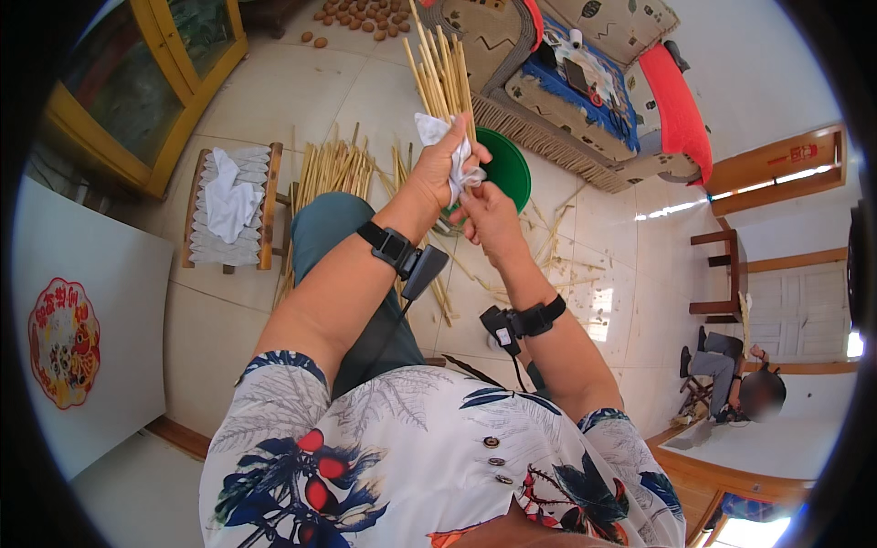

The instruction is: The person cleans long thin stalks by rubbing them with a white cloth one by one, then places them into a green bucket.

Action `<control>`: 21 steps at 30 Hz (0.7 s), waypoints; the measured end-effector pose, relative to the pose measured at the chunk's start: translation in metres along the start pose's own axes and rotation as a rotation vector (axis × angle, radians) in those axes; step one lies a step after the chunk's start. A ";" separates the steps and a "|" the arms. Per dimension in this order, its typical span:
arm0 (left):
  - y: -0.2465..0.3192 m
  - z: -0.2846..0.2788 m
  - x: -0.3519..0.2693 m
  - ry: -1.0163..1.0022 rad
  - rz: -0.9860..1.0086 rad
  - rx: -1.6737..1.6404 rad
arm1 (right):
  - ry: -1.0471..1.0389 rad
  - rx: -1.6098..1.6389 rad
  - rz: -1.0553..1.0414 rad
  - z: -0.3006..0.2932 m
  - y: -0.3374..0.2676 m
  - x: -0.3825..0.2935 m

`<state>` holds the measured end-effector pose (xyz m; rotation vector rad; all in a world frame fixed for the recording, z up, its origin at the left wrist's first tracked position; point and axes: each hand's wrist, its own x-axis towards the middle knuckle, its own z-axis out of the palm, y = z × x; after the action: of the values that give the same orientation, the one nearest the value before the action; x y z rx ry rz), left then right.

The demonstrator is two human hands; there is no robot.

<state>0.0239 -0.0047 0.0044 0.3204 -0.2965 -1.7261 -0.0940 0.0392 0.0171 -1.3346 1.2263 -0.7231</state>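
A bundle of straw-coloured stalks stands up from my left hand, which grips it around a white cloth wrapped about its lower part. Close below, the fingers of my right hand pinch the gathered end of the cloth. Behind the hands is a green plastic bucket, partly hidden by them. More cut stalks lie in a thick pile beside my left knee. Another white cloth rests on a low wooden-framed stool to the left.
Loose stalks and scraps litter the tiled floor at right. A patterned sofa stands at the upper right, a yellow glass-fronted cabinet at the upper left. Several round brown objects lie at the top. Another person sits far right.
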 end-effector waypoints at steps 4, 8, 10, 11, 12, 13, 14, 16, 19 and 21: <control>-0.005 -0.006 0.002 0.124 -0.029 0.007 | 0.030 -0.052 -0.005 0.003 0.015 -0.001; -0.010 0.000 0.001 0.155 0.014 0.016 | 0.040 -0.133 -0.030 -0.006 0.018 -0.011; -0.002 0.000 0.002 0.212 0.052 0.031 | 0.034 -0.232 -0.041 -0.012 0.015 -0.025; 0.003 -0.001 0.003 0.266 0.089 0.049 | 0.031 -0.328 -0.054 -0.016 0.014 -0.035; 0.007 -0.002 0.005 0.248 0.135 0.014 | 0.036 -0.334 -0.052 -0.023 0.014 -0.046; 0.012 -0.005 0.007 0.248 0.136 0.012 | 0.025 -0.371 -0.034 -0.027 0.016 -0.058; 0.016 -0.009 0.009 0.242 0.201 -0.003 | 0.016 -0.409 -0.015 -0.034 0.019 -0.072; 0.021 -0.015 0.015 0.228 0.282 -0.021 | 0.000 -0.432 0.045 -0.056 0.029 -0.100; 0.031 -0.016 0.012 0.293 0.339 -0.023 | -0.021 -0.466 0.053 -0.102 0.044 -0.145; 0.032 -0.010 0.008 0.320 0.339 -0.019 | -0.042 -0.489 0.049 -0.137 0.043 -0.170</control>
<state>0.0551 -0.0179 0.0068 0.4959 -0.0926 -1.3202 -0.2779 0.1618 0.0407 -1.6969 1.4528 -0.3661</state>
